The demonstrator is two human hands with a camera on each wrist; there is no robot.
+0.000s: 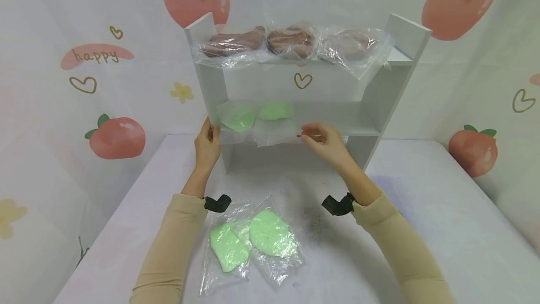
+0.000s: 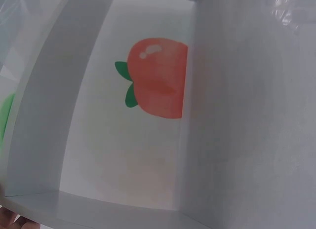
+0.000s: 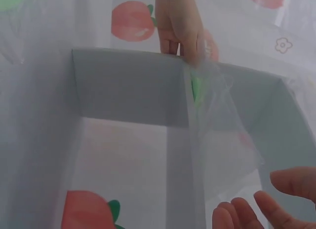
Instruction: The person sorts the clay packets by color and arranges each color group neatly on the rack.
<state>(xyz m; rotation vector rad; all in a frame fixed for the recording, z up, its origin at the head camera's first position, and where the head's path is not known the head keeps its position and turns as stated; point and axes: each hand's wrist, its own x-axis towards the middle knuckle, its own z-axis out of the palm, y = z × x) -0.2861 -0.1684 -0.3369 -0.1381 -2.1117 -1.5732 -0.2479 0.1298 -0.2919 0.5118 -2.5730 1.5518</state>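
My left hand [image 1: 207, 147] grips the left side panel of a white shelf rack [image 1: 388, 100], its thumb by the corner of a clear bag holding a light green flat piece [image 1: 240, 119]. A second clear bag with a light green piece [image 1: 275, 110] lies beside it on the middle shelf, its loose plastic hanging over the front edge. Just right of that bag is my right hand [image 1: 329, 146], fingers loosely bent and thumb apart. In the right wrist view, nothing shows between the right hand's fingers [image 3: 269, 209], which stand apart from the hanging plastic.
Along the top shelf lie three clear bags of brown, sausage-like pieces [image 1: 233, 42]. Two more bagged green pieces, one irregular [image 1: 229, 247] and one rounder [image 1: 272, 233], lie overlapping on the white table [image 1: 329, 266] between my forearms. A fruit-print cloth [image 1: 139, 3] hangs behind the rack.
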